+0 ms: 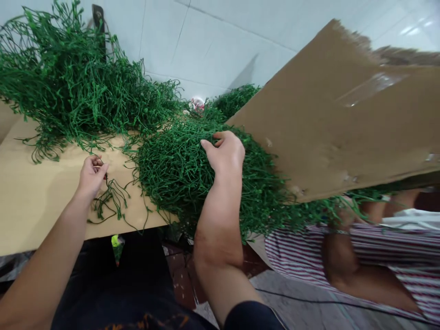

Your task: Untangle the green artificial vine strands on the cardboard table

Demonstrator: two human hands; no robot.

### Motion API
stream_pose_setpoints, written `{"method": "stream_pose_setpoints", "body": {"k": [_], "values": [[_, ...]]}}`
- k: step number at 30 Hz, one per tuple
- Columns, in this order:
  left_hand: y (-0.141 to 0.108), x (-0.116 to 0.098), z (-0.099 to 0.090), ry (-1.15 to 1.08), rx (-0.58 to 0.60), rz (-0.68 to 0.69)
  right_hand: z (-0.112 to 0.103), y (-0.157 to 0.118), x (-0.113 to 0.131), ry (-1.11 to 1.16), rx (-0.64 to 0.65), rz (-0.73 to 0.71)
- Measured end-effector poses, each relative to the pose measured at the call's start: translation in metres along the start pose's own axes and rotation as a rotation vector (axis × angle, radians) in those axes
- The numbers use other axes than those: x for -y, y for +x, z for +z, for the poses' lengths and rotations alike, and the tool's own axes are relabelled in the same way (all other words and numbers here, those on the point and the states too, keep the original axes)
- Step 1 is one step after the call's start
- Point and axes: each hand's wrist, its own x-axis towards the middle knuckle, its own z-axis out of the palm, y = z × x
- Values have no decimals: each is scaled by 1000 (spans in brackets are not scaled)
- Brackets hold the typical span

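Observation:
My left hand (pixel 92 176) is closed in a pinch on a small bunch of dark green artificial stems (pixel 112 199), whose thin ends fan out below the fingers over the tan board (pixel 58 183). My right hand (pixel 227 151) is over a large heap of green plastic stems (pixel 175 160). Its thumb and index finger are apart, and I see nothing held between them; the other fingers are partly hidden. A second tangled mass of green stems (pixel 92 96) lies behind my left hand, along the wall.
A big torn cardboard sheet (pixel 330 119) leans at the right over part of the heap. Behind is a white tiled wall (pixel 220 41). Another person in striped clothing (pixel 295 252) sits at the lower right. A dark cable (pixel 309 301) crosses the floor.

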Motion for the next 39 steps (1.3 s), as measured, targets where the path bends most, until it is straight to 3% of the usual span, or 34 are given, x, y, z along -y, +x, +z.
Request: {"method": "stream_pose_setpoints", "body": {"k": [3,6,10,14,16,19,23,28,39], "values": [[4,6,-2,56,-23,55,-3,3,8,12,41,24],[8,14,-7,154,-107,125,-7,-1,10,93,-66,-68],[12,21,-16,382,-303,295,-15,-15,19,215,-207,-192],[3,14,-21,440,-423,494,-14,-45,47,333,-137,-376],[-6,6,-19,381,-350,538,-3,-64,62,434,12,-482],[-23,-3,-11,193,-93,536,23,-92,78,565,285,-592],[-35,-6,-1,-66,140,373,57,-119,85,587,520,-582],[-32,-6,1,-182,274,171,78,-127,82,554,572,-498],[-24,-5,8,-171,277,245,96,-142,68,519,578,-480]]}}
